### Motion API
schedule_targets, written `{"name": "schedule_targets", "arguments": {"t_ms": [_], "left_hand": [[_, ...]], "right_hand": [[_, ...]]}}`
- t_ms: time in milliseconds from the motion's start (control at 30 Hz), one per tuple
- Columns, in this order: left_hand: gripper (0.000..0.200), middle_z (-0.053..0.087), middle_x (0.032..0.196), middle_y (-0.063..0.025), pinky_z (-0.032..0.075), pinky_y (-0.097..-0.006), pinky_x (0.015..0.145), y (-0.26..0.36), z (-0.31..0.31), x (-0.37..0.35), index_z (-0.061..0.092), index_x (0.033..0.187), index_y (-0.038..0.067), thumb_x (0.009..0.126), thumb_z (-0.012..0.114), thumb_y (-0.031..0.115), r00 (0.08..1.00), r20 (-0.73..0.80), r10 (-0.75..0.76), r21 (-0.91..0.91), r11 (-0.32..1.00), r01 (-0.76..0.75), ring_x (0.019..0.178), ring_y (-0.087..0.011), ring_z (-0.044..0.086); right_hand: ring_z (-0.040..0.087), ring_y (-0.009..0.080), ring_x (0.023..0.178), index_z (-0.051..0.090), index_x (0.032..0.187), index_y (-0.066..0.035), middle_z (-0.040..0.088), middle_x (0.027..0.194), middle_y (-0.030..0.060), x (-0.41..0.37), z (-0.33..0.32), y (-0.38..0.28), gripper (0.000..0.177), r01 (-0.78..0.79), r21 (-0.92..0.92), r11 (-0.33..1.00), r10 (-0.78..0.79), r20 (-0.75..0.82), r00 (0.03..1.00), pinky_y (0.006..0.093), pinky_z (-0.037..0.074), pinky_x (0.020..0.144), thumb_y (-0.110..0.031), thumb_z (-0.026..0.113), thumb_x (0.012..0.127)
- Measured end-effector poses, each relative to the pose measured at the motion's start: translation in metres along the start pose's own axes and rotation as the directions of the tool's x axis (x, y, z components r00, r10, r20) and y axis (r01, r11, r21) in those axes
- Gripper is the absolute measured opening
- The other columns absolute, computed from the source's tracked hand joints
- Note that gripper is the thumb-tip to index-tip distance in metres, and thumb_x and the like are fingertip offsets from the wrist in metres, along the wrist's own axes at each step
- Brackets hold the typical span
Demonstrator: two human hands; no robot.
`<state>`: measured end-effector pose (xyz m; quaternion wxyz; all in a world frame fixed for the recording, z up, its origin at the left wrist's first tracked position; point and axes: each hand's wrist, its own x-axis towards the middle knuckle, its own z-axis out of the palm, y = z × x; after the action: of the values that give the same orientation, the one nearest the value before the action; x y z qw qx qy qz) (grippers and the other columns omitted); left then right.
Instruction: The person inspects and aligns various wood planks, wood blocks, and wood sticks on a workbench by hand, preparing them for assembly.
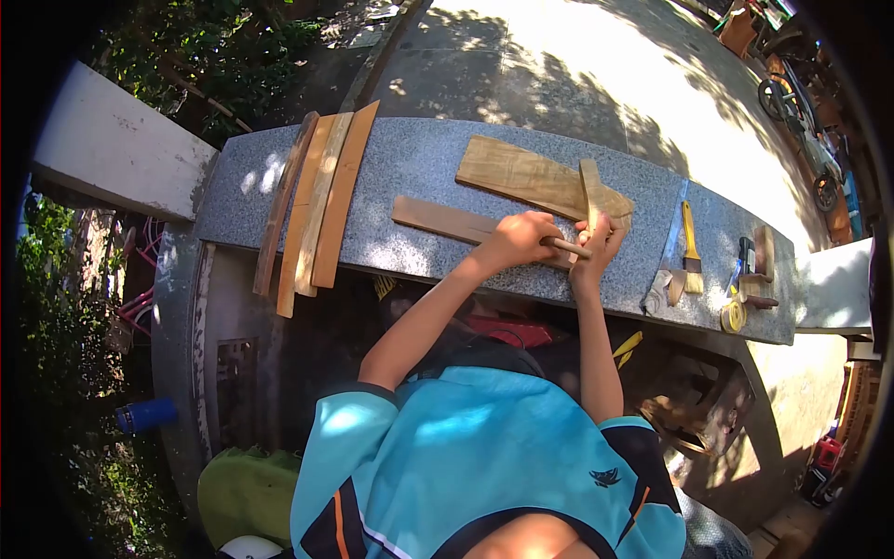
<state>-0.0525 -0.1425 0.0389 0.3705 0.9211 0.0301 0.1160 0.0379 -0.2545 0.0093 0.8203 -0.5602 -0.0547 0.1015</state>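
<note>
Nearest the body, just below the wide board [521, 175], both hands meet at the front edge of the grey stone surface [419, 158]. L hand [515, 240] is clenched round a short wooden rod [566, 247], fingers wrapped over its near end; the rod lies roughly level and points toward the R hand [602, 244]. R-hand fingers are closed on the foot of a thin strip [589, 186], which runs up across the board's right end. Whether the rod tip touches the R hand or only the strip is hard to tell; the knuckles cover that spot.

Under the L hand, below-left of the board, lies a long slat [438, 219], flat on the surface and partly tucked under the board.

Handling, as a judgement: the rod looks light, stiff and dry, w/ a rough grain, so not slippery; a full fist at mid-length suits it. The strip looks thin and likely to split or snap if bent, so it is best held low, near where it meets the board.

Well left of the board, a bundle of slats [317, 205] overhangs the front edge. Right of the board sit a paintbrush [690, 244] and, lower, a tape roll [734, 315]. Beyond the board is sunlit pavement.
</note>
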Motion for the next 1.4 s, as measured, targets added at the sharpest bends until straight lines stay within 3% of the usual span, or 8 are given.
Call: {"name": "schedule_targets", "arguments": {"t_ms": [400, 567, 667, 767, 833, 933, 1233, 1400], "left_hand": [[0.015, 0.053, 0.08, -0.0076, 0.049, -0.0367, 0.061, 0.0, 0.014, -0.002, 0.058, 0.086, 0.006, 0.073, 0.062, 0.013, 0.989, -0.001, 0.151, 0.24, 0.96, -0.147, 0.076, -0.0257, 0.058], [0.016, 0.052, 0.077, -0.0066, 0.048, -0.0358, 0.057, -0.003, 0.017, -0.007, 0.057, 0.085, 0.007, 0.07, 0.061, 0.008, 0.955, -0.124, 0.269, 0.244, 0.941, -0.234, 0.071, -0.0245, 0.059], [0.018, 0.051, 0.076, -0.0056, 0.048, -0.0349, 0.055, -0.004, 0.02, -0.007, 0.056, 0.085, 0.009, 0.068, 0.061, 0.006, 0.949, -0.155, 0.273, 0.242, 0.942, -0.232, 0.068, -0.0244, 0.059], [0.02, 0.052, 0.077, -0.006, 0.047, -0.0355, 0.055, -0.004, 0.021, -0.007, 0.056, 0.086, 0.009, 0.067, 0.061, 0.005, 0.957, -0.159, 0.241, 0.238, 0.951, -0.2, 0.068, -0.0258, 0.058], [0.018, 0.053, 0.079, -0.0067, 0.047, -0.0362, 0.053, -0.002, 0.017, -0.004, 0.055, 0.084, 0.007, 0.067, 0.063, 0.007, 0.961, -0.146, 0.234, 0.179, 0.962, -0.207, 0.067, -0.0273, 0.058], [0.016, 0.054, 0.079, -0.0074, 0.048, -0.0377, 0.054, -0.006, 0.016, 0.0, 0.056, 0.083, 0.007, 0.069, 0.064, 0.01, 0.97, -0.146, 0.194, 0.111, 0.978, -0.179, 0.066, -0.0294, 0.058], [0.019, 0.054, 0.077, -0.0062, 0.048, -0.0367, 0.055, -0.002, 0.017, -0.002, 0.058, 0.084, 0.008, 0.068, 0.067, 0.013, 0.977, -0.137, 0.162, 0.122, 0.982, -0.145, 0.066, -0.0276, 0.059], [0.02, 0.054, 0.08, -0.0049, 0.049, -0.0352, 0.056, -0.007, 0.019, 0.0, 0.057, 0.085, 0.009, 0.067, 0.065, 0.007, 0.985, -0.122, 0.125, 0.192, 0.976, -0.1, 0.069, -0.0259, 0.059]], "right_hand": [[0.038, 0.0059, 0.042, 0.035, 0.093, -0.007, 0.051, 0.066, 0.0087, 0.002, 0.003, -0.002, 0.023, -0.105, 0.067, 0.992, 0.108, -0.032, 0.994, 0.019, 0.03, 0.036, -0.025, 0.048, 0.089], [0.044, 0.0068, 0.046, 0.039, 0.099, -0.003, 0.052, 0.067, 0.0083, 0.0, 0.0, -0.006, 0.025, -0.091, 0.019, 0.996, 0.091, 0.01, 0.996, 0.0207, 0.035, 0.039, -0.023, 0.051, 0.087], [0.05, 0.0106, 0.05, 0.04, 0.105, -0.001, 0.054, 0.069, 0.0093, 0.0, -0.013, -0.004, 0.033, 0.163, -0.346, 0.924, -0.137, 0.099, 0.986, 0.0246, 0.042, 0.045, -0.024, 0.054, 0.085], [0.056, 0.0247, 0.069, 0.041, 0.116, 0.0, 0.056, 0.084, 0.0178, -0.001, -0.019, -0.024, 0.046, 0.409, -0.643, 0.648, -0.271, 0.308, 0.912, 0.0356, 0.046, 0.061, -0.023, 0.059, 0.08], [0.053, 0.0324, 0.087, 0.043, 0.12, -0.003, 0.054, 0.097, 0.0204, -0.006, -0.029, -0.03, 0.05, 0.476, -0.736, 0.481, -0.238, 0.413, 0.879, 0.0405, 0.043, 0.074, -0.021, 0.062, 0.077], [0.05, 0.0327, 0.091, 0.046, 0.118, -0.004, 0.054, 0.099, 0.0183, -0.003, -0.036, -0.024, 0.048, 0.649, -0.675, 0.351, -0.373, 0.535, 0.758, 0.0403, 0.041, 0.078, -0.022, 0.062, 0.077], [0.051, 0.0343, 0.092, 0.05, 0.115, -0.006, 0.051, 0.101, 0.0175, 0.002, -0.057, -0.051, 0.046, 0.568, -0.719, 0.4, -0.17, 0.551, 0.817, 0.0402, 0.042, 0.08, -0.024, 0.066, 0.076], [0.051, 0.0347, 0.095, 0.048, 0.115, -0.005, 0.052, 0.101, 0.0161, 0.006, -0.06, -0.051, 0.048, 0.639, -0.625, 0.448, -0.089, 0.68, 0.728, 0.0393, 0.043, 0.08, -0.02, 0.068, 0.074]]}}
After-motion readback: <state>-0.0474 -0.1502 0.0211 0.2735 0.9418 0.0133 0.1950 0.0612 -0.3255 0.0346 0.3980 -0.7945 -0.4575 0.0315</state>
